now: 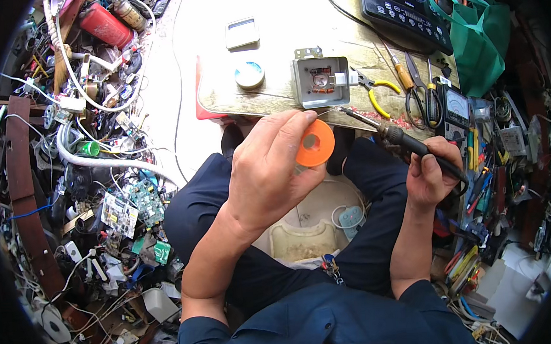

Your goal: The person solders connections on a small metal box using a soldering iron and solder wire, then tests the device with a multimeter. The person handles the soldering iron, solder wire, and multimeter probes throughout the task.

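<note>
My left hand (pixel 269 166) is closed around an orange spool of solder wire (pixel 324 150), with a thin strand running out from it to the right. In my right hand (pixel 433 172) is a soldering iron (pixel 406 140) with a black handle, its tip pointing left toward the strand; whether tip and strand touch I cannot tell. Just beyond both hands, at the table's near edge, stands an open grey box (pixel 301 82) with copper-coloured parts and a white piece inside. A round tin (pixel 249 75) sits left of the box.
A square light frame (pixel 242 33) lies farther back. Right of the box are yellow-handled pliers (pixel 381 96), scissors (pixel 416 94), screwdrivers (pixel 398 67) and a meter (pixel 456 107). A black cooktop (pixel 404 13) and a green bag (pixel 479 46) stand behind. Heaped electronic parts (pixel 126 206) fill the left.
</note>
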The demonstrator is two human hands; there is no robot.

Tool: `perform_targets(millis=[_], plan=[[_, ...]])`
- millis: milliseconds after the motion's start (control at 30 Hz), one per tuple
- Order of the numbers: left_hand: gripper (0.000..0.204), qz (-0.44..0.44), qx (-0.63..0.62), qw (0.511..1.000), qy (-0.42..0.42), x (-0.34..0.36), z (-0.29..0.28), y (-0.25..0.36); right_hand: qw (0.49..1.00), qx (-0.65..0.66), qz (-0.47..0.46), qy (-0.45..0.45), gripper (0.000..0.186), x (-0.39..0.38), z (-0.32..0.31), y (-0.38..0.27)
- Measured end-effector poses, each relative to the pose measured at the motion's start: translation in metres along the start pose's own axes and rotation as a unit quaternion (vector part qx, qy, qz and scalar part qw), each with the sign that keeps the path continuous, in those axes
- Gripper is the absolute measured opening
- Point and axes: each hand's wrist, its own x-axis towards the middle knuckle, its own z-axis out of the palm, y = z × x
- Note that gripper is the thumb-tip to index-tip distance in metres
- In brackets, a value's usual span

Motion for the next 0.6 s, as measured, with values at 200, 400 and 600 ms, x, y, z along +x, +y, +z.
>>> perform_targets(millis=[200, 400, 600], plan=[[0.065, 0.000, -0.007, 1.000, -0.001, 0.0011, 0.0022, -0.0012, 1.000, 0.005, 0.004, -0.013, 0.023, 0.0020, -0.0034, 0.0014], [0.065, -0.002, -0.002, 1.000, -0.004, 0.0027, 0.0008, -0.0003, 1.000, -0.008, 0.005, -0.011, 0.022, 0.0026, -0.0043, 0.0013], [0.064, -0.002, -0.007, 1.000, -0.007, 0.0022, 0.0004, -0.0009, 1.000, -0.003, 0.005, -0.012, 0.022, 0.0027, -0.0050, 0.0013]])
